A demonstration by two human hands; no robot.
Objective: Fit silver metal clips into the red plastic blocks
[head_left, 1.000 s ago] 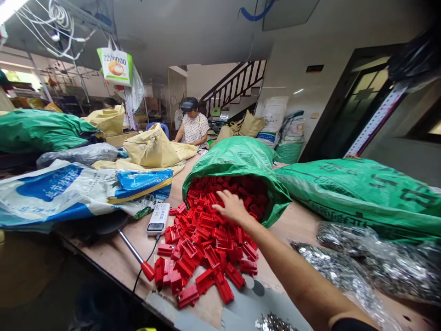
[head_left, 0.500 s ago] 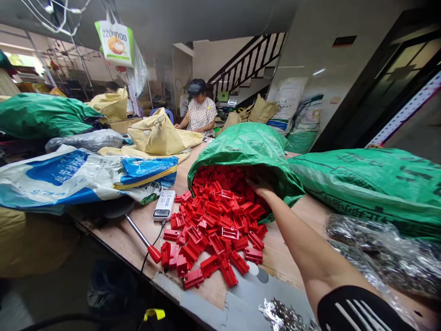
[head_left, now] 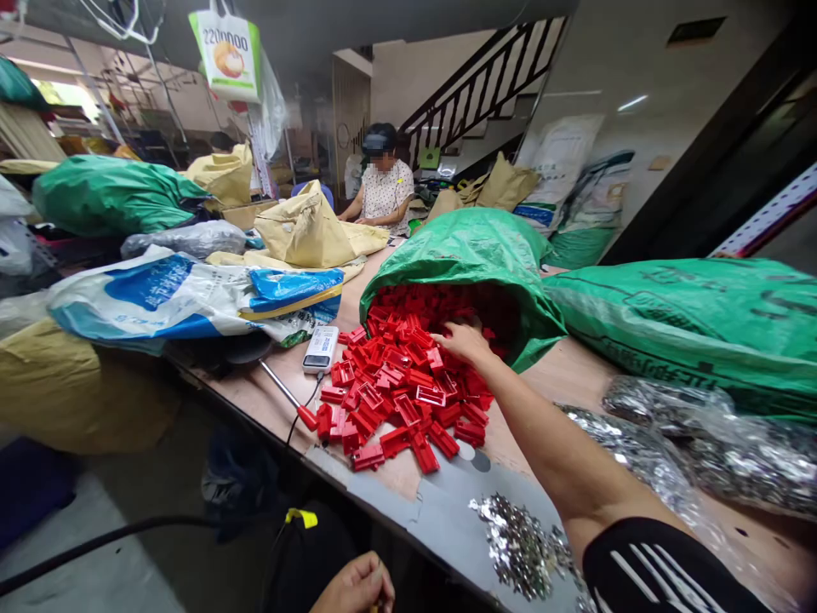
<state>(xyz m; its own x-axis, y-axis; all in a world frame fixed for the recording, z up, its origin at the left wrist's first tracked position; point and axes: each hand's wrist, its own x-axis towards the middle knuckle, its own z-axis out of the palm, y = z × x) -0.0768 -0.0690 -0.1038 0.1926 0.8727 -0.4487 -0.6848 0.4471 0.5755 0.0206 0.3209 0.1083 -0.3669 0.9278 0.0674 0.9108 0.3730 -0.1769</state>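
Red plastic housings point(head_left: 408, 400) spill in a heap from the mouth of a green woven sack point(head_left: 472, 243) lying on its side. My right hand point(head_left: 465, 340) is at the sack's opening, touching the upper right of the heap. Its visible fingers are stretched apart over the housings; some fingertips are hidden among them. At the bottom edge, in front of the table, my left hand point(head_left: 358, 586) is closed with curled fingers. What it may hold is too hidden to make out.
Small shiny metal pieces point(head_left: 520, 545) lie near the front edge, with clear bags of metal parts point(head_left: 734, 443) at right. A white power bank point(head_left: 320, 349) with a cable and a red-tipped lever point(head_left: 306, 417) stand left of the heap. Another person point(head_left: 383, 191) sits across the table.
My right hand has drawn back a little out of the sack and shows more. My left hand has come into view at the bottom. The camera view has shifted.
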